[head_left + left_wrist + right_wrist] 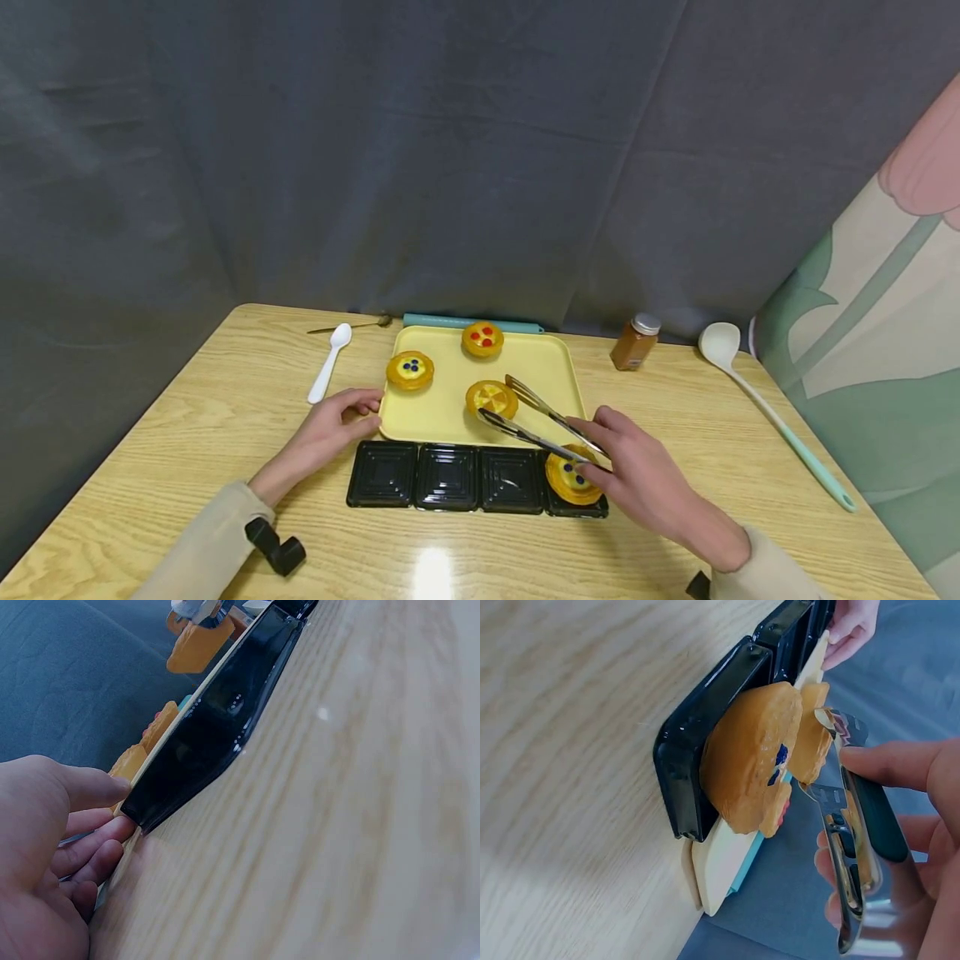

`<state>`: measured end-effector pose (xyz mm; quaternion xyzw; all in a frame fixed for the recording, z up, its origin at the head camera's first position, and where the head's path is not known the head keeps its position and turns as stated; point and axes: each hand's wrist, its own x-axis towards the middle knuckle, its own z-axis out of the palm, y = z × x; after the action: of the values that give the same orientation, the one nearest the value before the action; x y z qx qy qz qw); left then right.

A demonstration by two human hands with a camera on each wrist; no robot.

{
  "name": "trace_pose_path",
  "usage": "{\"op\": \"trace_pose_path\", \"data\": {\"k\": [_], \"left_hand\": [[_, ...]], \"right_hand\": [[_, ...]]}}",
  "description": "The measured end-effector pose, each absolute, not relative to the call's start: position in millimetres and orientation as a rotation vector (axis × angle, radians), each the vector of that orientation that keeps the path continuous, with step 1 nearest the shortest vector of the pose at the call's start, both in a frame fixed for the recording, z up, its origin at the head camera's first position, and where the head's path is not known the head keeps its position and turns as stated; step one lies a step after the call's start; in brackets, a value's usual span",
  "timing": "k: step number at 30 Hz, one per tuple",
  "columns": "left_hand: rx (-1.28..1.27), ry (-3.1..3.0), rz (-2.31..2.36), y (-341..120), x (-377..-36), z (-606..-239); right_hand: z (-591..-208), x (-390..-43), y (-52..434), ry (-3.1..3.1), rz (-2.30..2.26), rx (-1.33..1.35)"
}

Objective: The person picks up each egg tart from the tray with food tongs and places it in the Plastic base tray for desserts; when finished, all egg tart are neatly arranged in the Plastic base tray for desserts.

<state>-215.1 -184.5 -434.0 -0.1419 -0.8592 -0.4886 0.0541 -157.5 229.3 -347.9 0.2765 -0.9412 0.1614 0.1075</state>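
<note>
Right grip (637,479) round tongs (543,421), tips wide astride yellow-topped tart (491,398) on tray (442,412).

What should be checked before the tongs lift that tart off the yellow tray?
1. Tongs held firmly by right hand: ok.
2. Tong tips on either side of the yellow-topped tart: ok, though actual contact cannot be told.
3. Left hand steadying the yellow tray at its corner: ok.
4. Free slots in the black tray: ok, three look empty.
5. Tart with blue dots already seated in the rightmost slot: ok.
6. Grip tight enough to lift: cannot tell.
</note>
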Motion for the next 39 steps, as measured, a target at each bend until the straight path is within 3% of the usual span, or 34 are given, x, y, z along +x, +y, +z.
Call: {"op": "trace_pose_path", "data": {"k": [39], "left_hand": [[-0.438, -2.6, -1.492, -184, -214, -433]], "right_hand": [[-351, -97, 258, -2.949, 0.469, 0.715]]}}
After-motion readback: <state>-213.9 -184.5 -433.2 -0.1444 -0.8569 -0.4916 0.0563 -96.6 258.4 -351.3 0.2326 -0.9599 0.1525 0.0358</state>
